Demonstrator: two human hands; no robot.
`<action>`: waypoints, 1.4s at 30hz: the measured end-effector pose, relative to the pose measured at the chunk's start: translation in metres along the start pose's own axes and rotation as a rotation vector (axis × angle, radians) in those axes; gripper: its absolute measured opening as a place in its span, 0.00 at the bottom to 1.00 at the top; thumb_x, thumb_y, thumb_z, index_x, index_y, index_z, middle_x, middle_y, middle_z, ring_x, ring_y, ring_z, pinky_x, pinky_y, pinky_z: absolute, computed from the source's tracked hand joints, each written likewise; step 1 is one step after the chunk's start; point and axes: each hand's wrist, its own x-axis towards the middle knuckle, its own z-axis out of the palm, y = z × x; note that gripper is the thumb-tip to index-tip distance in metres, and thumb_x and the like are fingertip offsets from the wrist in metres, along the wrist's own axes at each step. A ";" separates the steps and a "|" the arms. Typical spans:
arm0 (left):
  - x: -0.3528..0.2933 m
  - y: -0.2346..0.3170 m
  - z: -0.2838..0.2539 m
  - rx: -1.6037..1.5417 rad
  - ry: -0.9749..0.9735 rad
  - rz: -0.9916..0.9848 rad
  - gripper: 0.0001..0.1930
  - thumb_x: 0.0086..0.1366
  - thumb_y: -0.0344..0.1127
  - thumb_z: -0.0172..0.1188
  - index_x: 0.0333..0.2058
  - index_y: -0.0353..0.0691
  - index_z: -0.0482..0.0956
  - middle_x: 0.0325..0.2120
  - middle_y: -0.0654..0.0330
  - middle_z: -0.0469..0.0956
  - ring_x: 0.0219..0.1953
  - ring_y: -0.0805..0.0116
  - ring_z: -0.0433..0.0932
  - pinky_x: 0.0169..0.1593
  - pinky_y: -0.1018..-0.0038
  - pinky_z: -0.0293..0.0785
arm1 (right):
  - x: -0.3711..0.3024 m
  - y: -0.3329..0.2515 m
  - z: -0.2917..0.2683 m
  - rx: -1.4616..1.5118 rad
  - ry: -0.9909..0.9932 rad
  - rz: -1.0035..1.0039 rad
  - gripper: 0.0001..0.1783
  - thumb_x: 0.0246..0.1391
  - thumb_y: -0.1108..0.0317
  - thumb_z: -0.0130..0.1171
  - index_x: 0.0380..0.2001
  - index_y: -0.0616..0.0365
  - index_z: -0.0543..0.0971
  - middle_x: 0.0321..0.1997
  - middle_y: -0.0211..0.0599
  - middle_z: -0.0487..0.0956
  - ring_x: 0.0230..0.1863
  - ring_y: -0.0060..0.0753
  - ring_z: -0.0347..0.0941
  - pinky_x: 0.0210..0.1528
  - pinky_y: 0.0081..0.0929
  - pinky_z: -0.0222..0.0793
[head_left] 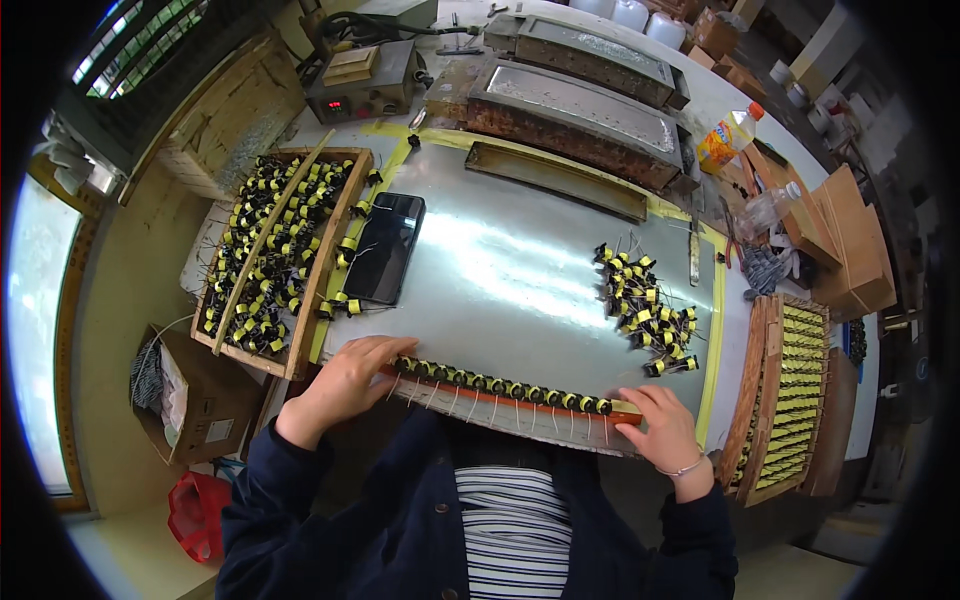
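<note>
At the table's near edge lies a narrow wooden strip [625, 411] with a row of small yellow-and-black wire-wound coils [500, 388] along it. Their thin wire leads hang over the near side. My left hand [345, 385] grips the strip's left end, fingers bent over the last coil there. At the opposite end my right hand [665, 430] pinches the bare wood between thumb and fingers. A loose heap of similar coils [650, 312] lies on the metal sheet [480, 280], beyond my right hand. A black phone [385, 248] rests beyond my left hand.
On the left stands a wooden tray [345, 215] full of coils; on the right, a wooden rack [765, 400] holds coils in rows. Metal troughs [570, 115] and a control box [365, 88] line the back. Two bottles [730, 140] and a cardboard box [855, 240] stand back right.
</note>
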 end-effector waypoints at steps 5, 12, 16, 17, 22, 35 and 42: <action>-0.026 -0.017 -0.053 0.137 0.400 -0.284 0.19 0.49 0.19 0.58 0.42 0.38 0.76 0.42 0.55 0.77 0.48 0.60 0.74 0.52 0.70 0.68 | 0.003 0.003 -0.029 0.198 0.178 0.146 0.19 0.40 0.77 0.63 0.41 0.59 0.76 0.37 0.40 0.76 0.37 0.36 0.74 0.39 0.26 0.70; -0.125 -0.064 -0.114 0.638 0.753 -0.747 0.18 0.57 0.41 0.61 0.42 0.36 0.74 0.40 0.51 0.75 0.44 0.54 0.74 0.47 0.65 0.69 | 0.009 -0.028 -0.042 0.230 0.384 0.116 0.08 0.45 0.80 0.59 0.32 0.63 0.78 0.28 0.39 0.77 0.26 0.30 0.74 0.29 0.22 0.69; -0.132 -0.059 -0.118 0.276 0.727 -0.863 0.19 0.57 0.42 0.62 0.42 0.38 0.74 0.30 0.52 0.77 0.29 0.61 0.77 0.34 0.69 0.72 | 0.010 -0.043 -0.042 0.237 0.362 0.085 0.06 0.46 0.78 0.59 0.31 0.62 0.79 0.26 0.39 0.77 0.23 0.30 0.73 0.27 0.22 0.68; -0.134 -0.062 -0.115 0.275 0.761 -0.813 0.18 0.57 0.42 0.62 0.42 0.38 0.74 0.28 0.53 0.77 0.27 0.63 0.77 0.32 0.70 0.71 | 0.010 -0.045 -0.044 0.241 0.336 0.079 0.06 0.46 0.78 0.60 0.31 0.62 0.79 0.26 0.38 0.77 0.23 0.30 0.73 0.27 0.22 0.68; -0.126 -0.062 -0.128 -0.064 0.907 -0.766 0.17 0.66 0.42 0.52 0.24 0.34 0.73 0.12 0.65 0.68 0.16 0.77 0.67 0.22 0.80 0.62 | 0.007 -0.044 -0.045 0.237 0.324 0.111 0.05 0.46 0.77 0.60 0.30 0.62 0.79 0.26 0.38 0.77 0.23 0.30 0.73 0.26 0.21 0.68; -0.138 -0.063 -0.148 -0.196 1.172 -0.608 0.11 0.66 0.37 0.53 0.44 0.40 0.76 0.22 0.72 0.69 0.20 0.85 0.63 0.22 0.87 0.58 | 0.005 -0.035 -0.042 0.236 0.323 0.127 0.05 0.47 0.76 0.60 0.30 0.62 0.79 0.24 0.38 0.77 0.21 0.28 0.71 0.24 0.21 0.66; -0.133 -0.049 -0.149 0.133 1.149 -0.504 0.14 0.65 0.28 0.52 0.49 0.38 0.73 0.37 0.66 0.74 0.33 0.84 0.69 0.36 0.86 0.67 | 0.004 -0.037 -0.041 0.246 0.316 0.124 0.05 0.47 0.76 0.60 0.30 0.63 0.79 0.24 0.37 0.76 0.20 0.28 0.71 0.24 0.21 0.66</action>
